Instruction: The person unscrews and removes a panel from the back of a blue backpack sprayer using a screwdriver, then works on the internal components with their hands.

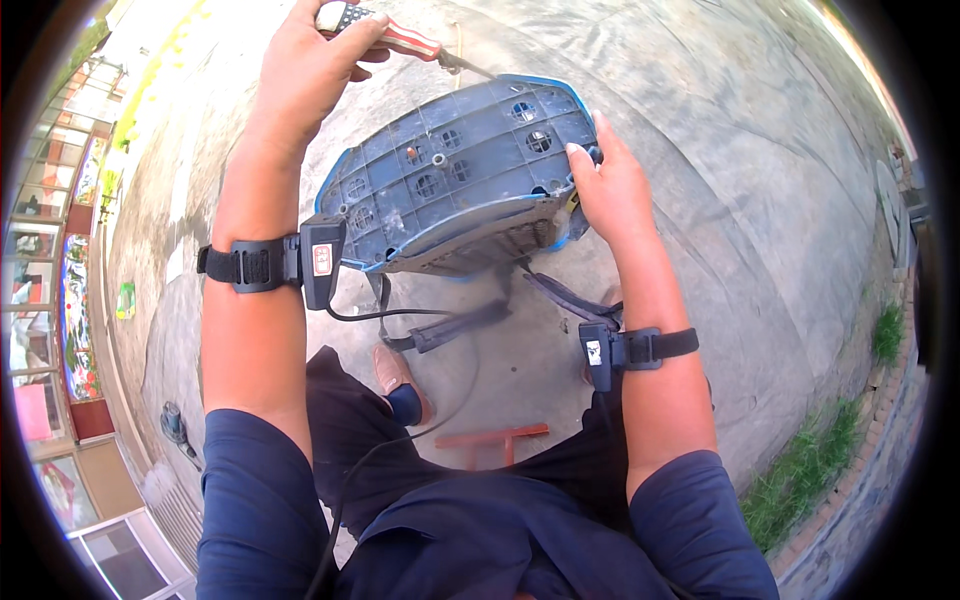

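A dark blue-grey plastic base (400,200) with ribs and round vents faces me, tilted; it belongs to a bulky unit with shoulder straps (455,328), which looks like a backpack sprayer. My left hand (318,65) is closed round a striped, star-patterned handle (405,38) beyond the far left of the base. From that handle a thin shaft, like a screwdriver's, runs toward the base's far edge; whether its tip touches cannot be seen. My right hand (612,185) grips the unit's right edge, thumb on the base and fingers partly hidden behind the rim.
A red metal bar frame (495,438) is low between my legs, near my shoe (395,380). Black cable (385,440) loops from my left wrist strap. A grey-green tool (175,428) lies at left near a windowed building front (35,300). Grass (810,460) borders the paving at right.
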A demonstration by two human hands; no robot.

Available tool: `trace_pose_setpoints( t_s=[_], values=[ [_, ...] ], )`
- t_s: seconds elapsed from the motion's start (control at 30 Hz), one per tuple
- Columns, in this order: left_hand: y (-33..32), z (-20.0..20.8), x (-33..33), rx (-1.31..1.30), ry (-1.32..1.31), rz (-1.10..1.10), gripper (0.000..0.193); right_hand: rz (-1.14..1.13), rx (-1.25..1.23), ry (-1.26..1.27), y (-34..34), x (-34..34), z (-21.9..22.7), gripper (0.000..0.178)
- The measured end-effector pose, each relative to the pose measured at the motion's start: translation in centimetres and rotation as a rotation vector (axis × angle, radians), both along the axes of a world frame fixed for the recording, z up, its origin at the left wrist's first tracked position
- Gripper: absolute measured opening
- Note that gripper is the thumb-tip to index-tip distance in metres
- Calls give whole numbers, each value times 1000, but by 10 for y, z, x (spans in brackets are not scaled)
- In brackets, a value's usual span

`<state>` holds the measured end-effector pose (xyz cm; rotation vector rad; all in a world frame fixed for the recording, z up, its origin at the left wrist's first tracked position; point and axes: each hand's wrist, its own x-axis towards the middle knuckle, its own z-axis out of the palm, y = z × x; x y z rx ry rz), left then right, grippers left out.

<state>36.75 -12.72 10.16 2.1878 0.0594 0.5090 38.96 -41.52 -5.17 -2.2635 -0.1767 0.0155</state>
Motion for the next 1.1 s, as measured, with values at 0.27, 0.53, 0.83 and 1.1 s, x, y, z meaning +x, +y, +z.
trace_pose_setpoints(
  t_s=[0.27,0.53,0.83,1.1],
  values=[
    [43,2,-64,-203,-91,210,54,-4,9,5,-7,4,-5,65],
    [93,-30,-144,-530,-172,417,44,5,-61,-185,-10,8,3,58],
    [121,-70,-181,-736,-254,519,46,137,-379,-454,19,23,58,16],
    [148,-92,-198,-822,-265,552,43,407,-732,-426,82,83,80,11]
  ],
)
